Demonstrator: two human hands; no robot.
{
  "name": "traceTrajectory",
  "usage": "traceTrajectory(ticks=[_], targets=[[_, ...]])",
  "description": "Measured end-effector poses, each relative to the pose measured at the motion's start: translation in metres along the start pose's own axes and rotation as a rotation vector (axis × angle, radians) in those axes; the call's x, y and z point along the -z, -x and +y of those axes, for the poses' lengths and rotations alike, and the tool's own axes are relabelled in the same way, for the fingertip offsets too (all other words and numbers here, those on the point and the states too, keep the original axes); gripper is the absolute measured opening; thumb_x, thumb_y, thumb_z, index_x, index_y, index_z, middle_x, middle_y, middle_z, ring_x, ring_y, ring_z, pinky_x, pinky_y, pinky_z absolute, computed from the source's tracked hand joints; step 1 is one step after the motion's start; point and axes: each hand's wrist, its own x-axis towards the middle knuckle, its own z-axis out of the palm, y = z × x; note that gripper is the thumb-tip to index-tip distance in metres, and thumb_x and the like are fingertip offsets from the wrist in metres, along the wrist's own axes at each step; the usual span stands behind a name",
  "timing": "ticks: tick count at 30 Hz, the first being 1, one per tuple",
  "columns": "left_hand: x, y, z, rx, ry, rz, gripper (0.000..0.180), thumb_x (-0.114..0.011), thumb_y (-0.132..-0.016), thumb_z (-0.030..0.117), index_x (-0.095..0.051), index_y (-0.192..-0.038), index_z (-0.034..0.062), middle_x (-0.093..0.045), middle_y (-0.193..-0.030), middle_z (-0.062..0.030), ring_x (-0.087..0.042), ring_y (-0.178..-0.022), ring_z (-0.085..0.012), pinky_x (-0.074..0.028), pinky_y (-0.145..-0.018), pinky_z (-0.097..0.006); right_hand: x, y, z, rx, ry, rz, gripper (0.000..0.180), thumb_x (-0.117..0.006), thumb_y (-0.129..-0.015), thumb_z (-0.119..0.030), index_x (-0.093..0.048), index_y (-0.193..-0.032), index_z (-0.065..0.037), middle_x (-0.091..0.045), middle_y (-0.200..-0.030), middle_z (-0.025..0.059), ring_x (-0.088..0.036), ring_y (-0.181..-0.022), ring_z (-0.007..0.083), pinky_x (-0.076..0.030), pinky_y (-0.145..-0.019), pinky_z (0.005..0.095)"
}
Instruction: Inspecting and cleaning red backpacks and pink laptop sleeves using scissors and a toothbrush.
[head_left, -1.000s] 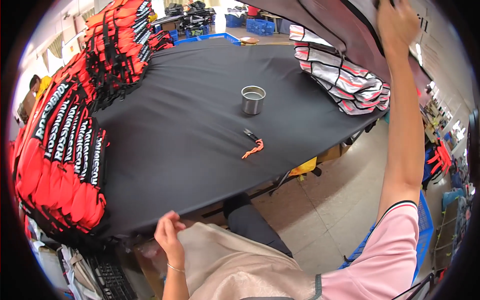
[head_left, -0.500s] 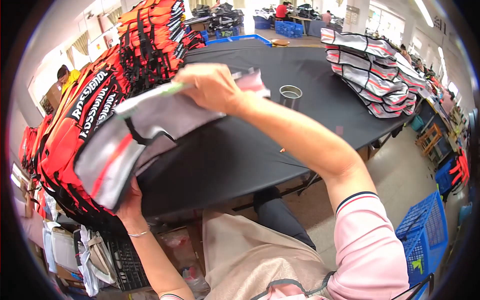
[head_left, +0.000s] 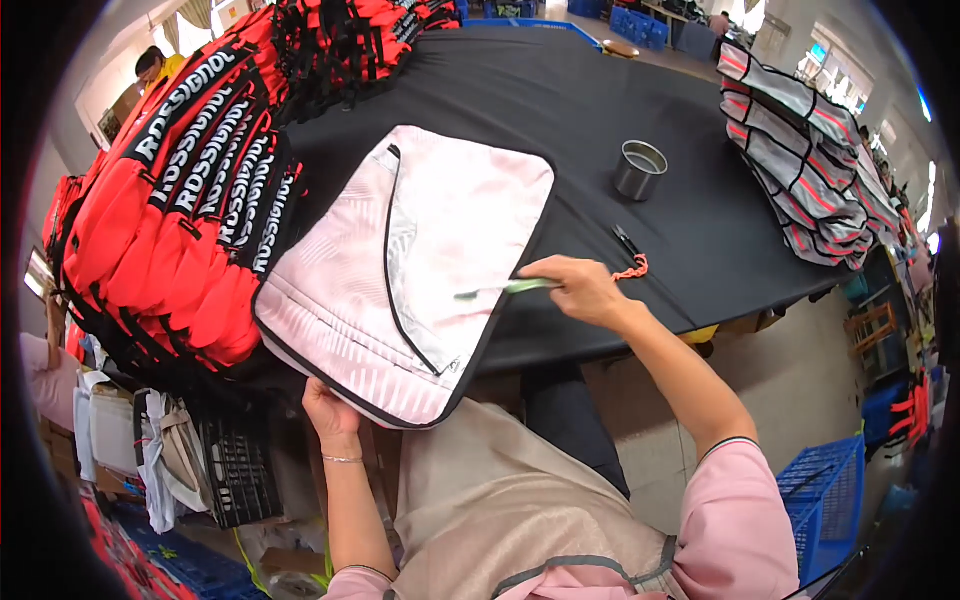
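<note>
A pale pink bag panel [head_left: 470, 210] with black edging and a curved black zip lies face up on the black-covered table [head_left: 560, 100]. My left hand [head_left: 330, 410] grips its near edge, with fingers partly hidden under the fabric. In my right hand [head_left: 585, 290], closed, is a thin green-and-white toothbrush [head_left: 530, 285]; its blurred head is over the panel's right part. Beyond that hand stands a metal cup [head_left: 640, 170]. Small dark thread snips [head_left: 625, 240] with a coral cord [head_left: 634, 268] lie between the cup and my right hand.
Stacked red bags [head_left: 160, 280] with black straps crowd the left side, and more red bags [head_left: 340, 45] sit farther back. Grey panels [head_left: 800, 150] with coral stripes are piled at the right edge. A blue crate [head_left: 820, 500] stands on the floor. Another person [head_left: 155, 65] is at far left.
The panel, lifted and folded with its grey striped side showing, now lies flat, pink side up. My right hand has moved right and nearer, brush over the panel. The snips have come into view.
</note>
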Motion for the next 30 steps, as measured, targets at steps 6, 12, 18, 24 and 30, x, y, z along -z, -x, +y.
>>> traceTrajectory(ticks=[6, 12, 18, 24, 30], targets=[[-0.021, 0.021, 0.006, 0.015, -0.051, 0.086, 0.009, -0.054, -0.077, 0.01, -0.061, -0.079, 0.0051, -0.067, -0.086, -0.0049, -0.063, -0.085, -0.0193, -0.05, -0.087, -0.034, 0.061, 0.055, 0.058, -0.624, 0.003, 0.684, 0.03, -0.062, -0.092, -0.022, -0.064, -0.118, -0.007, -0.07, -0.092, 0.0117, -0.067, -0.085, 0.0211, -0.051, -0.076, 0.0331], [-0.01, 0.01, 0.011, 0.043, -0.07, -0.05, 0.018, -0.052, -0.079, 0.011, -0.064, -0.089, 0.0018, -0.068, -0.094, -0.0064, -0.063, -0.091, -0.0213, -0.05, -0.09, -0.036, 0.077, 0.104, 0.173, -0.945, 0.515, 0.543, 0.041, -0.052, -0.096, -0.024, -0.052, -0.134, -0.008, -0.06, -0.122, 0.0196, -0.058, -0.108, 0.0399, -0.046, -0.092, 0.0468], [-0.02, 0.016, 0.007, 0.059, -0.098, 0.039, 0.034, -0.055, -0.087, 0.021, -0.062, -0.113, -0.0018, -0.066, -0.115, -0.0117, -0.06, -0.11, -0.0271, -0.043, -0.1, -0.039, 0.048, 0.058, 0.142, -0.539, 0.991, 0.368, 0.035, -0.056, -0.094, -0.026, -0.059, -0.125, -0.009, -0.062, -0.122, 0.0103, -0.059, -0.107, 0.034, -0.049, -0.087, 0.0457], [-0.02, 0.024, -0.005, -0.045, -0.357, 0.182, 0.033, -0.06, -0.091, 0.026, -0.061, -0.115, 0.0034, -0.067, -0.102, -0.0068, -0.065, -0.086, -0.0171, -0.053, -0.078, -0.031, 0.019, 0.033, 0.137, -0.614, 0.704, 0.181, 0.028, -0.059, -0.091, -0.016, -0.064, -0.117, -0.007, -0.062, -0.109, 0.0135, -0.058, -0.103, 0.0328, -0.049, -0.088, 0.0412], [-0.003, 0.087, -0.027, -0.056, -0.37, 0.288, 0.042, -0.061, -0.095, 0.031, -0.052, -0.127, 0.004, -0.063, -0.104, -0.0064, -0.062, -0.084, -0.0133, -0.052, -0.072, -0.027, 0.034, 0.048, 0.131, -0.681, 0.554, 0.264, 0.025, -0.061, -0.089, -0.009, -0.065, -0.113, -0.002, -0.066, -0.094, 0.0132, -0.064, -0.082, 0.0274, -0.051, -0.078, 0.0399]])
